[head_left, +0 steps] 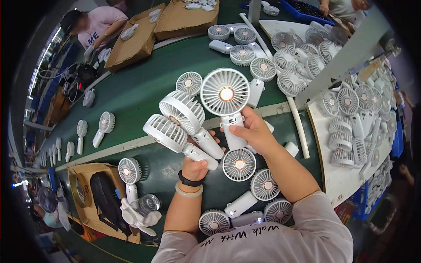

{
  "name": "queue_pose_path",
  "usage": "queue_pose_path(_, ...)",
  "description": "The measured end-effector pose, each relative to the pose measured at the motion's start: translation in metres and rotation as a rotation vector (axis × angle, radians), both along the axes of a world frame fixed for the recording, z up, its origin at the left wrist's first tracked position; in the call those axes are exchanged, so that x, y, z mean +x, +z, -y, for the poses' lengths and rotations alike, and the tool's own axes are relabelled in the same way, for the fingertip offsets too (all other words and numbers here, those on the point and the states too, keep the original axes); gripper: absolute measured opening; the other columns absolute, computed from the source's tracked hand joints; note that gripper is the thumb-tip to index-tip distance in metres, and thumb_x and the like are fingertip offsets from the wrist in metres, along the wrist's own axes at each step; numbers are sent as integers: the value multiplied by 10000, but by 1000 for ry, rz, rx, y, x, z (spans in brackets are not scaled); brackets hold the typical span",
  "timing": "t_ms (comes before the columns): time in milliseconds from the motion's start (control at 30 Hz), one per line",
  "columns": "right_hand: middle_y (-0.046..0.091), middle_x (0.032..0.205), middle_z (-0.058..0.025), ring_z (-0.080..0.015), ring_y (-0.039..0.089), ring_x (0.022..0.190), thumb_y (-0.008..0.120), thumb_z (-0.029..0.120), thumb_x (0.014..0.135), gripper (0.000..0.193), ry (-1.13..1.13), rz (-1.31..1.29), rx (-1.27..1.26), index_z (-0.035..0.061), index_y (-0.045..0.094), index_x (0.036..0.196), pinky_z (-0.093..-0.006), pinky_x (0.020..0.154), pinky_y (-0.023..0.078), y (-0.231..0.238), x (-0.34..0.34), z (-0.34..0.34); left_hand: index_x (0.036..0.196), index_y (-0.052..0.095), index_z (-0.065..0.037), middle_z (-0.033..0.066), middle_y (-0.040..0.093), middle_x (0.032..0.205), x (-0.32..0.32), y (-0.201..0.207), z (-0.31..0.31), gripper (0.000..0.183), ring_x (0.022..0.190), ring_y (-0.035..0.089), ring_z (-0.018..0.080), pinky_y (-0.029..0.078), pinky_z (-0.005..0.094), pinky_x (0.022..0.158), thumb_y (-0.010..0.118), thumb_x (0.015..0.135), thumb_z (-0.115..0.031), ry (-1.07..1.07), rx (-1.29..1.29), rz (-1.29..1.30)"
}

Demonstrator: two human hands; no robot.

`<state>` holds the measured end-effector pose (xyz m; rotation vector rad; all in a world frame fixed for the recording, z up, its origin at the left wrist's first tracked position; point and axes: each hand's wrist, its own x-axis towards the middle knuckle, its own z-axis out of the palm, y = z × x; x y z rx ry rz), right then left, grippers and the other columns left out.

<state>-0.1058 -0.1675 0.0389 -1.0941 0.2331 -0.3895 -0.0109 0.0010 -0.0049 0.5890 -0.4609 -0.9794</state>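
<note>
My left hand (194,170), with a dark band and a pale bangle at its wrist, grips the handles of two white handheld fans, one lower left (164,133) and one behind it (182,111). Closed around the handle of a third handheld fan (225,93), my right hand (258,132) keeps it upright, its round grille facing me. Beneath my hands several more white fans lie on the green bench, among them one (239,165) just below the right-hand fan and another (265,184) by my right forearm.
Left of me, a cardboard box (105,171) holds a black bag (105,199). White fans (105,122) rest along the green conveyor belt (144,83). At right, a white board (333,184) bears piled fans beside a metal post (346,57). A person (103,26) works across the belt.
</note>
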Motion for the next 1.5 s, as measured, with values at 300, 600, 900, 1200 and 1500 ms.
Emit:
queue_pose_path(300, 549, 1100, -66, -111, 547, 988, 608, -26, 777, 472, -18, 55, 23, -9, 427, 1213, -266, 849, 460, 1, -3, 2, 1390, 191, -188, 138, 244, 1415, -3, 0, 3, 977, 1273, 317, 305, 423, 545, 933, 762, 603, -95, -7, 31, 14)
queue_pose_path(600, 558, 1090, -67, -116, 557, 971, 622, -11, 778, 475, -47, 38, 11, -10, 433, 1213, -267, 835, 464, 1, -3, 1, 1407, 150, -179, 161, 221, 1424, -4, 4, 5, 1014, 1284, 297, 325, 415, 530, 946, 757, 600, -86, -23, 20, 56)
queue_pose_path(900, 529, 1118, -95, -149, 515, 1032, 613, 56, 805, 461, -107, 28, -238, -15, 395, 1205, -293, 888, 422, -19, 6, -5, 1367, 226, -93, 146, 333, 1350, -11, 10, 8, 910, 1209, 404, 316, 419, 495, 951, 745, 619, -96, 5, 51, 121)
queue_pose_path(1200, 329, 1284, -242, -400, 355, 1211, 760, 330, 578, 946, 22, -145, -959, -24, 264, 1301, -418, 1021, 297, 11, -11, -35, 1355, 267, -3, 111, 430, 1269, -18, 2, 4, 877, 1169, 416, 226, 347, 359, 971, 774, 645, -95, 179, 266, 984)
queue_pose_path(1500, 442, 1246, -248, -407, 483, 1125, 636, 524, 681, 796, 396, 616, 714, 40, 407, 1270, -509, 887, 455, 18, -24, 0, 1183, 449, -26, 108, 520, 1179, -2, 3, 14, 382, 1064, 526, 199, 451, 332, 874, 557, 816, -31, 246, 203, 264)
